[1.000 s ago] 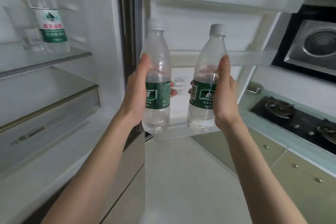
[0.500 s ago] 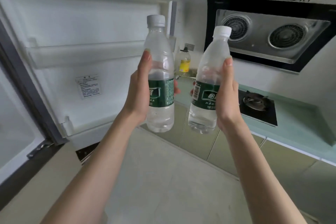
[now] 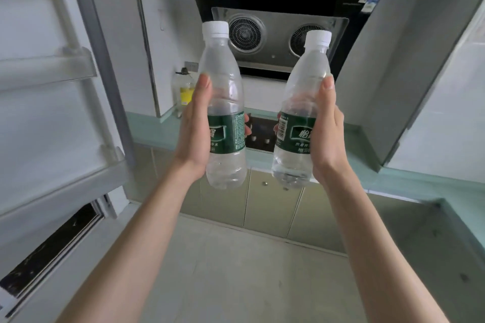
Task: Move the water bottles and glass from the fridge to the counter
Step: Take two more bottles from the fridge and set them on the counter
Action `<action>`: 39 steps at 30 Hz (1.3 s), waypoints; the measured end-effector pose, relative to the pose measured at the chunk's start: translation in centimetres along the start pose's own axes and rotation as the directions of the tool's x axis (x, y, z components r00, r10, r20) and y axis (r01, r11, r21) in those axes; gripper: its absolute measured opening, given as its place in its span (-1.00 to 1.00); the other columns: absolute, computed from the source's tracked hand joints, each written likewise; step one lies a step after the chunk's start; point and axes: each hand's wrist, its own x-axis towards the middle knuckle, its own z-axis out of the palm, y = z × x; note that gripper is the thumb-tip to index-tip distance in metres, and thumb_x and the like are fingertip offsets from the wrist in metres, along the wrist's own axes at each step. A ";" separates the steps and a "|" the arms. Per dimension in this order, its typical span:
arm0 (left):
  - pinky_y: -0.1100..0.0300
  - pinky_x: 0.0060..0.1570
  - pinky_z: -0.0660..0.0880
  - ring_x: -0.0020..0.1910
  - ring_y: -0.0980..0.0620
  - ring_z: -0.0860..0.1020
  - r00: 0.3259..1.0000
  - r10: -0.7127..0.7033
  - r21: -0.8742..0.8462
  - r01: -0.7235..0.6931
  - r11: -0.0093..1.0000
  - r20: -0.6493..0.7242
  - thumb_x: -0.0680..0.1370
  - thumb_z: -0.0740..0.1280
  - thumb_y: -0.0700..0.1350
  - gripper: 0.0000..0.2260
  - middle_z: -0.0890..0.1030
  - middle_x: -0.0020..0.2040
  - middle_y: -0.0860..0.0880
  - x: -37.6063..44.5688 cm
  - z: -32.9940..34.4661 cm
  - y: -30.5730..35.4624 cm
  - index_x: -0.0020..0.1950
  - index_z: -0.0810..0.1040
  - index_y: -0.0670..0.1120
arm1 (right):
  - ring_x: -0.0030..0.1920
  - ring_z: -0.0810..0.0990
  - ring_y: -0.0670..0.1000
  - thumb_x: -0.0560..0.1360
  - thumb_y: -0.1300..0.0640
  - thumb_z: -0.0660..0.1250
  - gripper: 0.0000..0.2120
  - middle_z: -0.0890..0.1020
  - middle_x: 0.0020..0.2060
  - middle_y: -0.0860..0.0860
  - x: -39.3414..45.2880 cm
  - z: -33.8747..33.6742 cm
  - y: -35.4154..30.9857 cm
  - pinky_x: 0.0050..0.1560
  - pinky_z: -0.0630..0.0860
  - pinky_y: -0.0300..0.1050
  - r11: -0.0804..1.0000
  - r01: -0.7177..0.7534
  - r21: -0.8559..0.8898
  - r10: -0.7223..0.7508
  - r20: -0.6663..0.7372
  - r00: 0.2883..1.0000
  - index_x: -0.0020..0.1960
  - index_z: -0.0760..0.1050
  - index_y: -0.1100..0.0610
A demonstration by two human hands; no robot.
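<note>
Nearest the camera: two bare forearms raised over a pale floor (image 3: 231,270). Left hand (image 3: 195,128) wrapped round a green-labelled water bottle (image 3: 223,102), thumb laid up its near side, fingertips (image 3: 246,126) just showing past the label. Right hand (image 3: 326,131) wrapped likewise round a second green-labelled bottle (image 3: 301,113), tilted slightly leftward at the cap. Both bottles held upright in the air, near each other but apart, clear of any surface, white caps on, partly filled with clear water.

Judged as mid-transfer: both bottles out of the fridge, neither yet set down. Open fridge door (image 3: 52,86) at the left edge; pale green counter (image 3: 420,183) beyond the bottles, with cabinet fronts (image 3: 270,204) beneath.

Farther back: a hob (image 3: 262,134) largely hidden behind the two bottles, an oil bottle with a yellow label (image 3: 183,89) partly covered by the left hand, and a range hood (image 3: 275,34) on the wall.

Not visible: the glass, the fridge interior and any further bottles, so the remaining share of the task impossible to gauge. Label text partly covered by the palms.
</note>
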 end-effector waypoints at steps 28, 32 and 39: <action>0.02 -0.17 0.66 -0.28 -0.13 0.73 0.728 -0.173 -0.095 0.311 0.946 0.664 0.43 0.17 0.49 -0.12 0.74 -0.14 -0.19 19.4 38.7 -21.5 0.24 0.58 -0.31 | -0.05 0.80 0.32 0.56 -0.47 0.11 -0.21 0.80 -0.10 0.20 17.3 -33.0 9.4 0.06 0.72 0.42 0.955 -0.163 -0.246 -0.055 -0.689 0.723 0.10 0.67 0.24; 0.04 -0.13 0.66 -0.24 -0.12 0.74 0.663 -0.150 -0.068 0.291 0.954 0.733 0.41 0.22 0.57 -0.07 0.76 -0.13 -0.16 21.6 43.8 -24.3 0.23 0.58 -0.29 | -0.05 0.80 0.28 0.59 -0.43 0.09 -0.24 0.80 -0.11 0.18 19.2 -36.4 10.7 0.10 0.71 0.40 0.945 -0.186 -0.269 -0.091 -0.762 0.641 0.12 0.67 0.24; 0.01 -0.13 0.68 -0.28 -0.10 0.74 0.554 -0.150 -0.052 0.332 0.942 0.819 0.61 0.08 0.33 -0.32 0.75 -0.16 -0.13 22.0 52.6 -28.2 0.22 0.55 -0.27 | -0.06 0.79 0.31 0.55 -0.50 0.10 -0.20 0.76 -0.11 0.22 19.3 -42.8 11.4 0.06 0.73 0.35 0.940 -0.208 -0.270 -0.127 -0.844 0.520 0.17 0.65 0.21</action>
